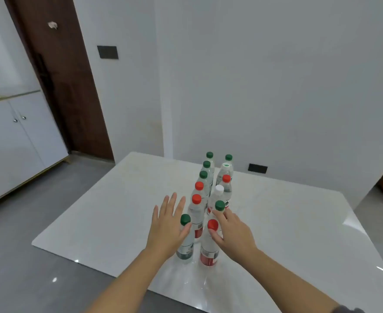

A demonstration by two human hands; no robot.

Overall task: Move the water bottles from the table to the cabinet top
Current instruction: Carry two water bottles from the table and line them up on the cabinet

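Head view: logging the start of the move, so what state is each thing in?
water bottles, all upright, capped, on the table
left hand, open, beside the nearest green-capped bottle
right hand, open, at the nearest red-capped bottle
cabinet doors, closed

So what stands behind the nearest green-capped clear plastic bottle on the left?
Behind that green-capped clear plastic bottle, two red-capped bottles, then three green-capped ones, line up on the white marble table. Their lower bodies are covered by one another.

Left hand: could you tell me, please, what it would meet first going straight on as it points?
Likely the red-capped bottle just ahead of the left hand. The hand points slightly left of it, so it may slip past. Depth is unclear.
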